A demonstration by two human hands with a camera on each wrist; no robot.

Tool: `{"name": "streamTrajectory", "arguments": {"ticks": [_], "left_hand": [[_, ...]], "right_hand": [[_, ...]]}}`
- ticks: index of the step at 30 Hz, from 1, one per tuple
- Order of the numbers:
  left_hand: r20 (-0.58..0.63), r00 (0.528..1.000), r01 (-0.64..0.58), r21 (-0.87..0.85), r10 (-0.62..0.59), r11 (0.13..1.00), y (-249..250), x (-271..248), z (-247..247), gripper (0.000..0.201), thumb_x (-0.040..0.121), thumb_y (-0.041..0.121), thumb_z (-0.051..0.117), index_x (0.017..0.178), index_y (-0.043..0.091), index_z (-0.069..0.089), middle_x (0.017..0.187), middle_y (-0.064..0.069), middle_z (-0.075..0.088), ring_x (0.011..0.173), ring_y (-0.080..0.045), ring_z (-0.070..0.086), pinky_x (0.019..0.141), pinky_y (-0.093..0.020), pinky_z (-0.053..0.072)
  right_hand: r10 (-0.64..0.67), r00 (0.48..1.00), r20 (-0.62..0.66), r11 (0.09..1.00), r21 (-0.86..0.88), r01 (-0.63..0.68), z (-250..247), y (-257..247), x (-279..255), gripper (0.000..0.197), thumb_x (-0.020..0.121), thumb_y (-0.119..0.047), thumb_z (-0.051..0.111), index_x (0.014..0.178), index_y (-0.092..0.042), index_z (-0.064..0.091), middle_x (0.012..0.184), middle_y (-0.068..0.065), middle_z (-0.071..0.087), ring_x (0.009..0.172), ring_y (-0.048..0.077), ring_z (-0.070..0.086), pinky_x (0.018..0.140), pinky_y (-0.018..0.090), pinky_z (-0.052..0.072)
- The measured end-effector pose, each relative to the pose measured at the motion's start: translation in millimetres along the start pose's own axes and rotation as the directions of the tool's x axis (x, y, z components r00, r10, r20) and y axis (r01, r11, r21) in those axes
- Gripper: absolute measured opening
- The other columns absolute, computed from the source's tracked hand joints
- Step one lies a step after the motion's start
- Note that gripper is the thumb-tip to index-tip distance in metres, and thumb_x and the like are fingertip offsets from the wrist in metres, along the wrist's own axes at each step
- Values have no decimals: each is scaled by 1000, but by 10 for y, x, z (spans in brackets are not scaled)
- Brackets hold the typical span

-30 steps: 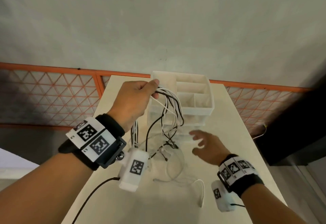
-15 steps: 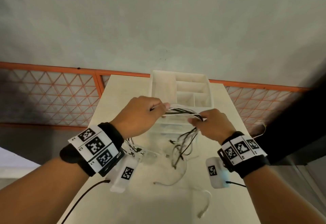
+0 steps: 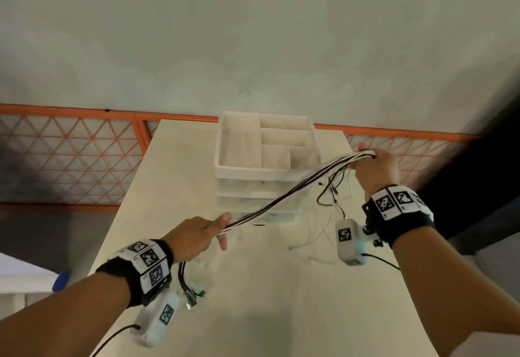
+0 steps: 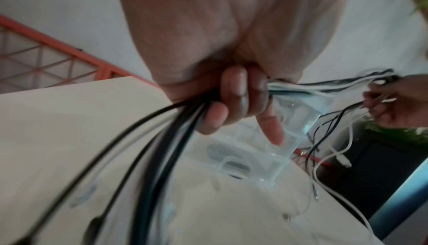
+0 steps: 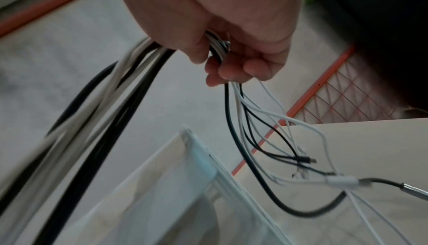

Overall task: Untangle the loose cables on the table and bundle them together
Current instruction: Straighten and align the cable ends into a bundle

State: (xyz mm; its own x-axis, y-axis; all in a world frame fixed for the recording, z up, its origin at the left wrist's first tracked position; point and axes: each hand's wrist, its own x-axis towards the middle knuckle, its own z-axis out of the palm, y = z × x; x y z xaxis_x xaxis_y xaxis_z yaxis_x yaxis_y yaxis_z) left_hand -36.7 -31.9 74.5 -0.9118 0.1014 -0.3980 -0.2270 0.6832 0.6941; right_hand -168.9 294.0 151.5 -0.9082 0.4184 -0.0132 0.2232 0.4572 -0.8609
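Observation:
A bundle of black and white cables (image 3: pixel 284 197) stretches taut in the air between my two hands, above the table. My left hand (image 3: pixel 197 237) grips it low at the near left, fingers curled round the strands (image 4: pixel 234 100); the plug ends (image 3: pixel 191 294) hang below that wrist. My right hand (image 3: pixel 374 169) holds the other part high at the far right, fist closed on the cables (image 5: pixel 217 49). Loose thin ends (image 3: pixel 332 196) with connectors (image 5: pixel 305 159) dangle under the right hand.
A white compartment organizer (image 3: pixel 267 142) on clear drawers (image 3: pixel 253 204) stands at the middle of the cream table (image 3: pixel 253 300). An orange lattice railing (image 3: pixel 70 159) runs behind the table. Thin white wires (image 3: pixel 315 244) lie on the table near the drawers.
My hands have pulled apart: the left dropped down and toward me, the right rose to the far right. The cable bundle between them is drawn out straight.

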Motion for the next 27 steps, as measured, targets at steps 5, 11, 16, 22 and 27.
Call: {"name": "streamTrajectory", "arguments": {"ticks": [5, 11, 16, 22, 27], "left_hand": [[-141, 988, 57, -78, -67, 995, 17, 64, 33, 80, 85, 80, 21, 66, 21, 71, 49, 4, 40, 50, -18, 43, 61, -29, 40], [-427, 903, 2, -120, -54, 993, 465, 196, -151, 59, 91, 64, 51, 58, 14, 57, 33, 7, 37, 34, -13, 37, 45, -24, 33], [-518, 853, 46, -39, -59, 998, 425, 203, -68, 67, 90, 60, 55, 64, -1, 56, 50, -3, 48, 50, -21, 46, 54, -30, 39], [-486, 857, 183, -19, -169, 983, 281, 116, 101, 71, 90, 64, 51, 73, -4, 60, 65, -21, 61, 58, -32, 59, 54, -37, 51], [-459, 868, 221, 14, -190, 975, 405, 83, 32, 60, 95, 58, 48, 71, 7, 68, 62, 0, 62, 61, -16, 58, 53, -26, 39]], "right_hand": [[-99, 990, -99, 885, 446, 133, -69, -288, 194, 21, 98, -17, 50, 82, -24, 62, 77, 3, 64, 61, 14, 57, 65, 31, 49], [-183, 973, 141, 521, 853, -26, -83, -91, 387, 68, 27, -57, 93, 78, -26, 59, 74, -9, 63, 67, 15, 61, 55, 23, 41], [80, 909, 410, 772, 551, -317, 201, 938, 127, 13, 81, -8, 66, 88, -19, 65, 95, 18, 66, 79, 28, 65, 65, 30, 40], [159, 863, 480, 977, -201, -68, 413, 2029, -86, 40, 87, 7, 53, 116, -17, 69, 99, 11, 73, 79, 27, 67, 66, 35, 50], [174, 763, 622, 795, -546, 264, 189, 1781, -48, 77, 82, -2, 50, 145, -45, 44, 81, -9, 57, 76, 13, 59, 75, 18, 48]]}}
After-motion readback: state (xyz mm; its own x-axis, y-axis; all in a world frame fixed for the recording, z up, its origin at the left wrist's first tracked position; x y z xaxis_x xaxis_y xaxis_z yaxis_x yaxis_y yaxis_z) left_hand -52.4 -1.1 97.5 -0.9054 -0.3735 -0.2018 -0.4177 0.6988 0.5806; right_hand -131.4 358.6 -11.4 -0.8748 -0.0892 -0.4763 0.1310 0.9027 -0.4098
